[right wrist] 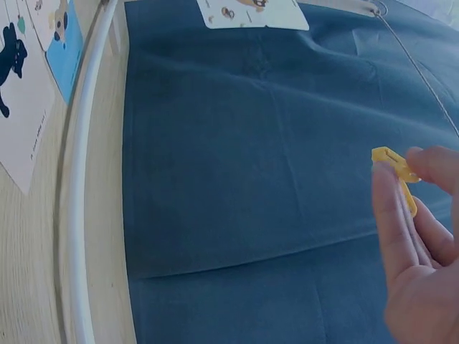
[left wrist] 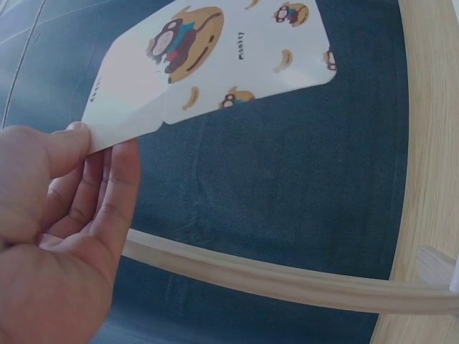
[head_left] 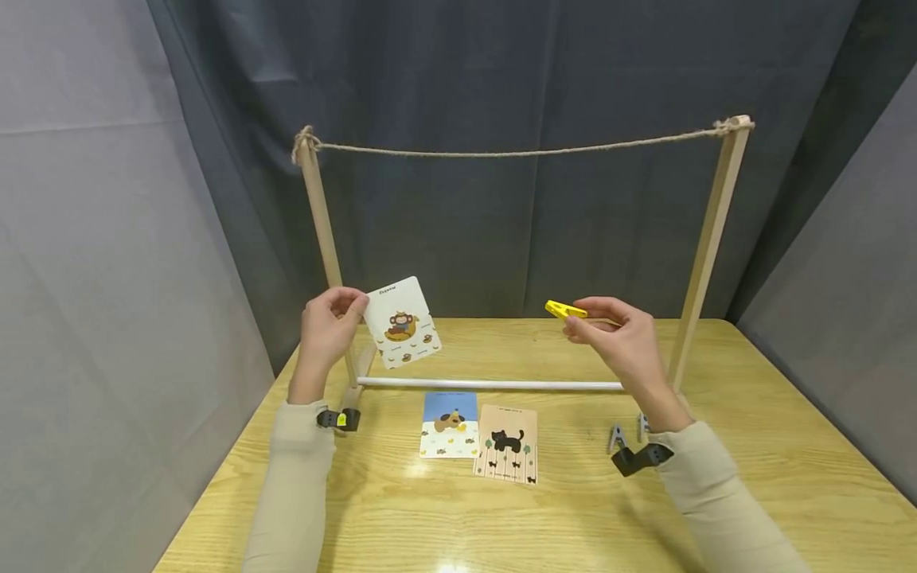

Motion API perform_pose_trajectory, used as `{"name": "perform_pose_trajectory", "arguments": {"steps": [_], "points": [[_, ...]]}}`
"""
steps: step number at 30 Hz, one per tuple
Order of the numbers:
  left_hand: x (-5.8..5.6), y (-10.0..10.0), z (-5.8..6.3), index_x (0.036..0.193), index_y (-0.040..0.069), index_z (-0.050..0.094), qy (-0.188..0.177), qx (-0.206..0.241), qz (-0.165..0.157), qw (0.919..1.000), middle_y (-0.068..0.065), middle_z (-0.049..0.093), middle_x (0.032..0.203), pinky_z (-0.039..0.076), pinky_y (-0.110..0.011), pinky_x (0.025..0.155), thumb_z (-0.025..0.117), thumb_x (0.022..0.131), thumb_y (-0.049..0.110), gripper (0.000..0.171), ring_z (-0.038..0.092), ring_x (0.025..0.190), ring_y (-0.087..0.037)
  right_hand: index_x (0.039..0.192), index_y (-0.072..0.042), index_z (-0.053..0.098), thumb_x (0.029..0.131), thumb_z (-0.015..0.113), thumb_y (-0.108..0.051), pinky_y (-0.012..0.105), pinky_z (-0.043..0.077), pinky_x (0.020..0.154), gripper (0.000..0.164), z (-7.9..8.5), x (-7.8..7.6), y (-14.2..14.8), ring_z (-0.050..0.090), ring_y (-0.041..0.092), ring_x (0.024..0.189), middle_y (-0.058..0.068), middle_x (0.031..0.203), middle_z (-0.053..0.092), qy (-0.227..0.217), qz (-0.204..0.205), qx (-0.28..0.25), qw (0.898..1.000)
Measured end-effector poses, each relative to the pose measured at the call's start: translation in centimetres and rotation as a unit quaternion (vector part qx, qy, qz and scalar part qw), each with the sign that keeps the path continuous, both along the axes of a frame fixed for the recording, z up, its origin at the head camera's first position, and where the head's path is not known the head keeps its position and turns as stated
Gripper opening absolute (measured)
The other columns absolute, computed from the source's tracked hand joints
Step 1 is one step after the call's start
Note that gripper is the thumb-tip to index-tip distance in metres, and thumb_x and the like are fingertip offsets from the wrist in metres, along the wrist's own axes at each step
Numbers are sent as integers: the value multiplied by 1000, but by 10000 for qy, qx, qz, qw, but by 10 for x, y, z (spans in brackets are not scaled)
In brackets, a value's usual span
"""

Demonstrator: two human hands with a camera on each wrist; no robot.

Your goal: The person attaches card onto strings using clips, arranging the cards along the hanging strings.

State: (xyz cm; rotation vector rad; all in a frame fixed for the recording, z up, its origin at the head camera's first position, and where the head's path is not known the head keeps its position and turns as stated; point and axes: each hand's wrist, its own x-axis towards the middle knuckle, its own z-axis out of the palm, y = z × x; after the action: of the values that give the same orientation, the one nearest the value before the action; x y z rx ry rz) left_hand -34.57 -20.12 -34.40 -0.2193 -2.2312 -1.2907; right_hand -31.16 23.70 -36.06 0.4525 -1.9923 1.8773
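My left hand (head_left: 331,330) pinches the upper left corner of a white monkey card (head_left: 403,326) between thumb and fingers, up off the table beside the left post. In the left wrist view the monkey card (left wrist: 215,54) shows a monkey on a banana and small banana prints. My right hand (head_left: 618,338) holds a yellow clothespin (head_left: 564,309) in the air, its tip pointing left. The right wrist view shows thumb and fingertips on the yellow clothespin (right wrist: 394,166). Above both hands a twine line (head_left: 458,154) spans two wooden posts, with nothing hanging on it.
On the table (head_left: 401,509) lie a blue-and-white dog card (head_left: 449,438) and a pink cat card (head_left: 507,458), their edges overlapping. Grey clothespins (head_left: 617,438) sit near the right wrist. A white bar (head_left: 494,385) joins the wooden posts (head_left: 709,255) low down. A dark curtain (head_left: 458,231) hangs behind.
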Motion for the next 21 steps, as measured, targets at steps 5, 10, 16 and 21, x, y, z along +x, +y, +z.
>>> {"name": "perform_pose_trajectory", "arguments": {"steps": [5, 10, 16, 21], "points": [[-3, 0, 2, 107, 7, 74, 29, -29, -5, 10000, -11, 72, 96, 51, -31, 77, 70, 101, 26, 21, 64, 86, -20, 121, 0, 72, 87, 86, -18, 30, 61, 78, 41, 4, 1, -4, 78, 17, 82, 6, 98, 79, -47, -132, 231, 9996], [-7, -1, 8, 106, 6, 74, 210, -38, -19, 9998, -12, 72, 96, 49, -34, 80, 71, 100, 25, 20, 63, 87, -21, 123, -11, 74, 86, 87, -27, 23, 57, 70, 43, 13, -1, -5, 77, 16, 85, 5, 100, 79, -25, -459, 723, 9963], [-13, -1, 14, 106, 7, 74, 301, -80, -17, 9995, -11, 72, 95, 50, -26, 74, 71, 100, 25, 20, 64, 84, -19, 122, -15, 75, 86, 87, -24, 23, 55, 65, 39, 25, -7, -11, 75, 12, 83, 3, 96, 79, 191, -618, 917, 9937], [-16, 0, 18, 106, 7, 74, 283, -64, -11, 9996, -10, 72, 94, 52, -22, 67, 71, 101, 25, 19, 66, 81, -19, 121, -17, 76, 87, 86, -25, 23, 55, 63, 36, 35, -12, -19, 75, 13, 82, 3, 94, 78, 430, -649, 941, 9925]]}}
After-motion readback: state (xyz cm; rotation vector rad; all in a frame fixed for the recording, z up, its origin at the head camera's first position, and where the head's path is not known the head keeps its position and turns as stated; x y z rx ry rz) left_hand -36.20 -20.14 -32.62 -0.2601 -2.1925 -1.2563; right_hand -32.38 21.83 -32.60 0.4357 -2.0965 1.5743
